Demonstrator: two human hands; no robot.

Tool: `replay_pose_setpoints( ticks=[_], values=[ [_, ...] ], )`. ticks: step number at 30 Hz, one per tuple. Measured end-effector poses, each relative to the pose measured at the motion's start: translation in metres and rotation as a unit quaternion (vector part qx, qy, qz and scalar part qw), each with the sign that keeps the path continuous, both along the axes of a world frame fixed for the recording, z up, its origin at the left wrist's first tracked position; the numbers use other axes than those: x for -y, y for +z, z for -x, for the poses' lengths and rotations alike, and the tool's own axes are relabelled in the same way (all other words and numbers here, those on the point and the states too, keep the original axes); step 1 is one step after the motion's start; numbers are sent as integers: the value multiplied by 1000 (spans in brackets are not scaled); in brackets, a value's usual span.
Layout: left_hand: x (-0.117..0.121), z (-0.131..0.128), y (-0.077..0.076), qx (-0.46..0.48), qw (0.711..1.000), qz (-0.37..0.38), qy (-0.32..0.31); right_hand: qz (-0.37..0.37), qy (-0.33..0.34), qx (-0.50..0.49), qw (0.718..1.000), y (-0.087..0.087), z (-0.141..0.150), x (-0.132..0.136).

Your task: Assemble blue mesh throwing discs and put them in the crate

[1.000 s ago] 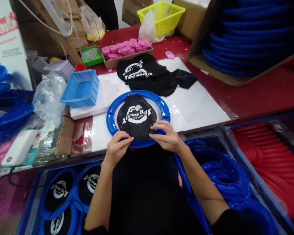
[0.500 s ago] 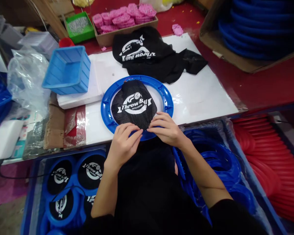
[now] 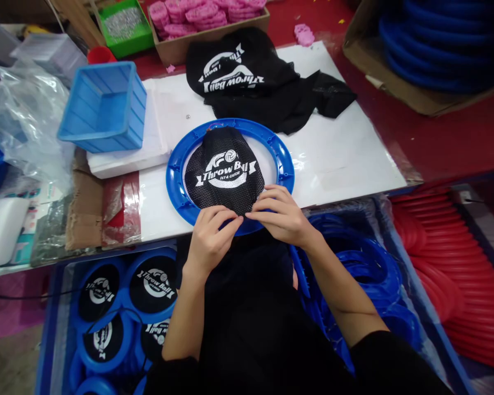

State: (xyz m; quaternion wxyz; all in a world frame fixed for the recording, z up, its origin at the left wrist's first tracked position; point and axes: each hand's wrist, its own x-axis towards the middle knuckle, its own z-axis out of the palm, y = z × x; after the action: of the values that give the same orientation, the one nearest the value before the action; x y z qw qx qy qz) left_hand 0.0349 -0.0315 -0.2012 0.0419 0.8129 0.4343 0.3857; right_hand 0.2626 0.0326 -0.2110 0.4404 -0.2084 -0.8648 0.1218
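Head view is showing me the black mesh cloth [image 3: 226,173] — it is lying inside the blue plastic ring [image 3: 174,181] on the white board [image 3: 337,159], and its near edge is reaching over the ring. With my left hand [image 3: 212,238] and right hand [image 3: 286,219] I am pinching this edge between fingertips, the two pinches sitting close together. I am judging the cloth light, soft and easy to wrinkle, so the edge is seeming the right place for holding; the ring is looking stiff, maybe slippery. White lettering is showing clearly — only "Ball" is creasing.
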Motion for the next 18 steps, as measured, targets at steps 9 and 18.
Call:
replay_pose_setpoints(
  ticks=[9,18],
  values=[
    [-3,1,-3,7,999,-38,-20,21,9,25,999,4,-4,0],
    [-4,2,-3,12,1000,-19,-21,6,-8,23,1000,5,-1,2]
  ],
)
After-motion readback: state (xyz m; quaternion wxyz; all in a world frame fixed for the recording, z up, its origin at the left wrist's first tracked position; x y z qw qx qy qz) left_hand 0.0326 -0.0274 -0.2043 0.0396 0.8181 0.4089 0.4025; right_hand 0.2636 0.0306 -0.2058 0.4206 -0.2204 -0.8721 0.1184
